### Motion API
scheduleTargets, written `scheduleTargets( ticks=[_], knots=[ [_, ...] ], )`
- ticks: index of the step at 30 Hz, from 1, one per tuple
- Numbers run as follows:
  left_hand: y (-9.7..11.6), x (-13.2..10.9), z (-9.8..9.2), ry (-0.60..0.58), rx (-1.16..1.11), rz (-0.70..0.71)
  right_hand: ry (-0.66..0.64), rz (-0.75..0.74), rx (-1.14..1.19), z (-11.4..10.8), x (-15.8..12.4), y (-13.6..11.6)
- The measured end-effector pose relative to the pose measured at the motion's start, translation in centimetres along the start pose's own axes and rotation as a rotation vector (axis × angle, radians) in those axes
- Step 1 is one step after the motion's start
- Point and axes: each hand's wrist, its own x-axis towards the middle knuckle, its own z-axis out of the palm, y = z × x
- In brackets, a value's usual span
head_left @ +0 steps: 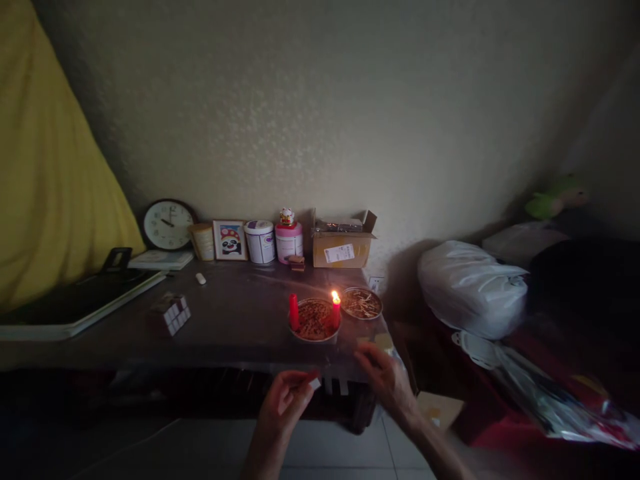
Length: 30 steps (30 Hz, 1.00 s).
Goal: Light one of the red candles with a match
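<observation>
Two red candles stand in a round tin with a brown, grainy filling. The left candle has no flame; the right candle burns. In front of the table edge, my left hand is closed on a small matchbox, whose white end shows at the fingertips. My right hand is to the right, below the burning candle, with thumb and fingers pinched together. Whether a thin stick sits in that pinch cannot be made out. A second round tin behind it holds many thin sticks like matches.
Against the wall stand a clock, a framed panda picture, two canisters and an open cardboard box. A block of small boxes lies on the table's left. White plastic bags are at the right.
</observation>
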Motion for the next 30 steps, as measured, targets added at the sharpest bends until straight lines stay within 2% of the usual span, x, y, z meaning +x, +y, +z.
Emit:
scheduleTargets(
  ticks=[3, 6, 13, 17, 20, 26, 30],
  knots=[
    [0.2, -0.7, 0.5, -0.103, 0.041, -0.004, -0.154, -0.053, 0.131, 1.8, -2.9, -1.4],
    [0.1, -1.0, 0.6, -0.196, 0.057, -0.045, -0.248, -0.066, 0.248, 2.5, -4.0, -1.4],
    [-1.0, -1.1, 0.8, -0.288, 0.106, -0.076, -0.293, -0.028, 0.325, 2.0, -4.1, -0.6],
    [-0.8, -1.3, 1.2, -0.27, 0.13, -0.066, -0.289, -0.005, 0.364, 2.3, -4.2, -0.2],
    [-1.2, -1.4, 1.4, -0.215, 0.14, -0.053, -0.304, -0.001, 0.352, 2.6, -4.4, 0.3],
    [-2.9, -1.4, 1.1, -0.127, 0.154, -0.063, -0.372, 0.003, 0.349, 2.9, -4.8, 1.1],
    [-4.1, -1.1, 0.6, -0.152, 0.209, -0.1, -0.404, 0.05, 0.261, 3.1, -4.9, 2.0]
  ],
)
